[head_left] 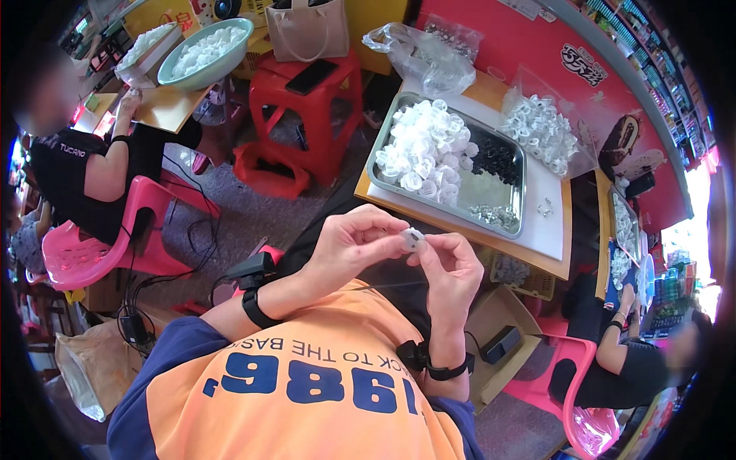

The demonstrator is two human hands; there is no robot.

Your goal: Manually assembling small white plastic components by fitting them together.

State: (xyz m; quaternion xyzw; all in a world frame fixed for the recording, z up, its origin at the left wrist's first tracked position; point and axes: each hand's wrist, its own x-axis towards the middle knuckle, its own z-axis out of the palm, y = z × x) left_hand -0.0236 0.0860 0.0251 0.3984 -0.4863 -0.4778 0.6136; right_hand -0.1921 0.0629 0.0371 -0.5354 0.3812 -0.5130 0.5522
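Observation:
My left hand pinches a small white plastic part between thumb and fingertips, in front of my chest. A dark spot shows on its face. My right hand grips the same part from the other side, its thumb and forefinger closed on it. Just beyond my hands lies a metal tray with a heap of white ring-like plastic parts at its left. Small black pieces lie at the tray's far right, and tiny metallic pieces at its near right.
The tray rests on a white board atop a wooden table. Plastic bags and a bag of clear parts lie behind it. A red stool stands ahead left; a cardboard box sits at right. Co-workers sit on both sides.

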